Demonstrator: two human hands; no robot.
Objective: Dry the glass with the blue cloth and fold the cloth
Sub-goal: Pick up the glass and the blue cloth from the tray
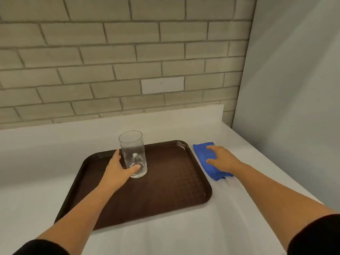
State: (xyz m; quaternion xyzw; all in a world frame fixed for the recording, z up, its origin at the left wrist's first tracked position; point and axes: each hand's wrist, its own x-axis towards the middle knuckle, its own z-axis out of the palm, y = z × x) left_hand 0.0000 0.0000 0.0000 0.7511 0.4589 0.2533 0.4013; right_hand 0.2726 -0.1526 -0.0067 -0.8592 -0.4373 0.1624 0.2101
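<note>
2 hands (117, 170) (223, 160) are out before us over a white counter (184, 236) backed by a grey brick wall (110, 52), with nothing blocking either reach. Our left hand wraps its fingers and thumb around the lower part of the clear, cylindrical glass (133, 153), which stands upright on the far-left area of the brown, rounded-corner, textured tray (165, 190). Our right hand lies flat, fingers spread, on the folded blue cloth (204, 155), soft-looking, just beside the tray's right rim.
</note>
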